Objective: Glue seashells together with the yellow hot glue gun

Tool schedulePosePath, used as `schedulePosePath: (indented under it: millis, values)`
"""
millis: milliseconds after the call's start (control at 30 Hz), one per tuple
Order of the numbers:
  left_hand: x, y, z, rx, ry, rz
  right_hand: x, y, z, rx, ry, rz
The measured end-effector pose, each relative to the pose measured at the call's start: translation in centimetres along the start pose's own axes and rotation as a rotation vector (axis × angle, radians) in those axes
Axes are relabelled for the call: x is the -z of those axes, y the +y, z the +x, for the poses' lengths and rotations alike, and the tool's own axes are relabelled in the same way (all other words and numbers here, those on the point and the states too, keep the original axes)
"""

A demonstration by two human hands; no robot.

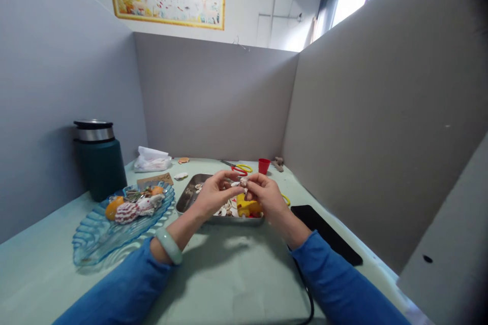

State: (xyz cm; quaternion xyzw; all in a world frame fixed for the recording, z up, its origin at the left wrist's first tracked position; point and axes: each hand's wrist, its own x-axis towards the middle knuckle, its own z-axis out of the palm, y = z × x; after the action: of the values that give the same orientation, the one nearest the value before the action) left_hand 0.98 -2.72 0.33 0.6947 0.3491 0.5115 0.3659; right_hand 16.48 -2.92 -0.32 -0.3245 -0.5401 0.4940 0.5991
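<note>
Above a metal tray (236,220) my two hands come close together. My right hand (266,195) pinches a small whitish seashell (244,181) between thumb and fingers. The curled fingers and thumb of my left hand (218,193) close on another small pale shell (235,184), partly hidden by the fingers. Below them, the tray holds several loose shells (227,209) and a yellow toy-like piece (248,206). A pale green bangle (169,246) sits on my left wrist.
To the left, a blue glass dish (102,246) holds shells and orange items, beside a dark green bottle (99,167). Scissors (240,169) and a red cup (264,165) stand behind the tray. A black flat device (324,233) lies right. Grey partitions (217,96) enclose the table.
</note>
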Motion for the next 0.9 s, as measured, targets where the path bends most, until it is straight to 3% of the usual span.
schedulePosePath:
  millis: [133, 433, 700, 900]
  values:
    - [-0.1, -0.6, 0.2, 0.049, 0.004, 0.008, 0.0, -0.3, -0.2, -0.115, -0.032, 0.187]
    - [-0.4, -0.7, 0.1, 0.026, 0.016, -0.134, -0.3, -0.4, -0.5, -0.126, -0.064, 0.137]
    - [-0.4, -0.8, 0.1, 0.022, 0.038, -0.157, -0.5, 0.0, -0.7, 0.021, -0.040, -0.061]
    - [0.0, -0.5, 0.2, 0.108, 0.074, -0.139, 0.1, 1.2, -0.2, 0.232, 0.002, -0.294]
